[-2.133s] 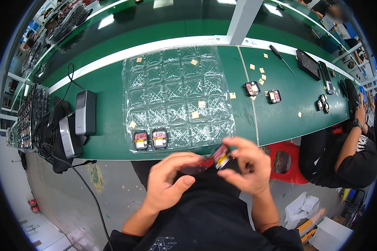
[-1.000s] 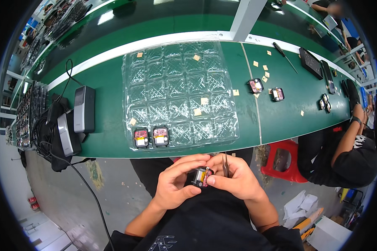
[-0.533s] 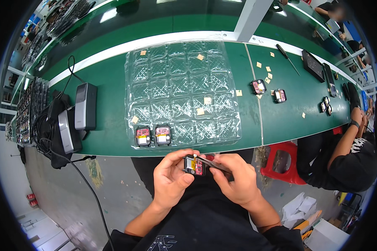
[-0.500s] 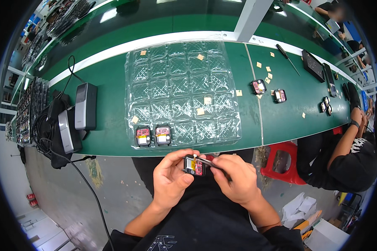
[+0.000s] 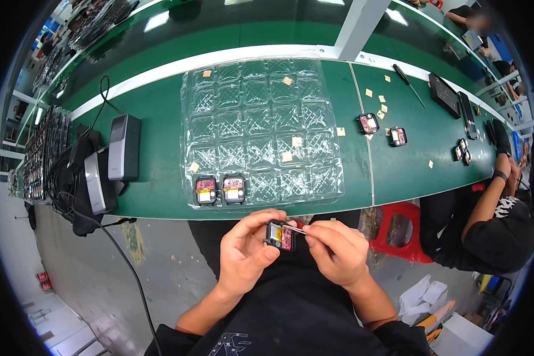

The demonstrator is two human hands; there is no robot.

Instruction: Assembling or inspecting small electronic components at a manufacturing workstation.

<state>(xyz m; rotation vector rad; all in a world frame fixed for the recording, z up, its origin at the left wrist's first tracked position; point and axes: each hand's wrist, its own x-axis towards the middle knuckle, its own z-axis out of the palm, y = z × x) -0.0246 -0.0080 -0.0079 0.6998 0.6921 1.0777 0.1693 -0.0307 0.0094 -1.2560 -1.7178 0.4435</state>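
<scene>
In front of my body, past the table's near edge, my left hand (image 5: 244,256) grips a small square black device case (image 5: 272,234). The case lies open, showing a red circuit board, a silvery block and yellow tape. My right hand (image 5: 340,249) pinches thin metal tweezers (image 5: 296,229), whose tips reach the upper part of the case. What exactly the tips touch is too small to tell. Two similar open devices (image 5: 206,191) (image 5: 234,190) sit side by side in the near left pockets of a clear plastic tray (image 5: 261,127) on the green table.
Power banks or similar grey blocks (image 5: 123,148) with black cables stand at left. At right lie two more open devices (image 5: 368,123), several beige paper bits (image 5: 381,98), a screwdriver (image 5: 408,85) and a black box (image 5: 444,94). A person (image 5: 486,225) sits far right, near a red stool (image 5: 391,234).
The small white piece that showed by the tweezer tips is no longer visible there. The tweezers lie flatter across the case, and both hands have shifted slightly right.
</scene>
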